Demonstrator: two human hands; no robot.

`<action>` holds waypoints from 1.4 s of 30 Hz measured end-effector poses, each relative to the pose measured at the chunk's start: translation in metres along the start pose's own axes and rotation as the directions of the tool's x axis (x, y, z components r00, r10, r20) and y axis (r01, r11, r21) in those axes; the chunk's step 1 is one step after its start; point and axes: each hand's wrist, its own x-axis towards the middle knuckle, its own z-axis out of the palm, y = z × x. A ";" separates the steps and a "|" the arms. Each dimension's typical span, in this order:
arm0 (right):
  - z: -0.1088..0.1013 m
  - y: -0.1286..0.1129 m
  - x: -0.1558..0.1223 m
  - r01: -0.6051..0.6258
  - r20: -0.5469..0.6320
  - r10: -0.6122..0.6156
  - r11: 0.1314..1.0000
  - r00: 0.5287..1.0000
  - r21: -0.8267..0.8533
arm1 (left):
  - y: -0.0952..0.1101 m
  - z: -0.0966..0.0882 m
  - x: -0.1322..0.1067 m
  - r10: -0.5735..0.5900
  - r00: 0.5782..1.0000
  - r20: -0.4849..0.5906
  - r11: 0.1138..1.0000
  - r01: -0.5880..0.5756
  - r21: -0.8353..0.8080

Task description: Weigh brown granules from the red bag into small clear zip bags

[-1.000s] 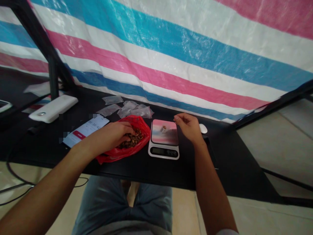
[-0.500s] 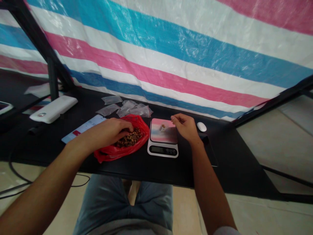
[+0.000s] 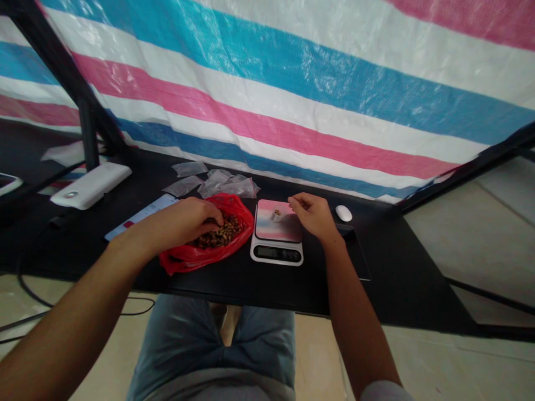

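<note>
A red plastic bag (image 3: 196, 256) lies open on the black table (image 3: 251, 289), full of small brown pieces (image 3: 219, 234). My left hand (image 3: 196, 217) rests inside the bag's mouth, fingers curled down into the pieces. Right of the bag stands a small white digital scale (image 3: 276, 253) with a shiny platform. A tiny light object with brown bits (image 3: 276, 214) sits on the platform. My right hand (image 3: 311, 214) hovers at the platform's far right corner, its fingertips pinched together beside that object; what they hold is too small to see.
Several small clear plastic bags (image 3: 217, 185) lie behind the red bag. A white power bank (image 3: 90, 185) and a phone (image 3: 140, 214) are at the left, a white mouse (image 3: 343, 213) at the right. A striped tarp (image 3: 292, 100) hangs behind the table.
My right hand has crept left toward the small object on the scale. My left hand stays in the red bag. The view has shifted slightly.
</note>
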 end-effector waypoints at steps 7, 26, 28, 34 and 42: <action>0.000 -0.002 0.000 0.016 0.022 -0.016 1.000 1.000 -0.013 | 0.002 -0.001 -0.002 0.013 0.998 -0.059 1.000 -0.014 -0.022; 0.000 0.001 0.000 0.028 -0.007 -0.028 1.000 1.000 -0.004 | 0.066 -0.016 0.097 0.305 0.929 -0.211 0.943 -0.325 -0.067; -0.002 0.001 0.000 0.035 -0.008 -0.035 0.999 0.999 -0.005 | 0.072 -0.012 0.111 0.297 0.943 -0.146 0.953 -0.304 -0.021; -0.006 -0.003 0.000 0.063 0.003 -0.063 0.998 0.998 -0.028 | 0.071 0.000 0.128 0.306 0.944 -0.120 0.952 -0.307 0.013; -0.007 -0.007 -0.001 0.084 0.006 -0.084 0.993 0.996 -0.087 | 0.068 0.000 0.125 0.345 0.929 -0.132 0.936 -0.351 -0.022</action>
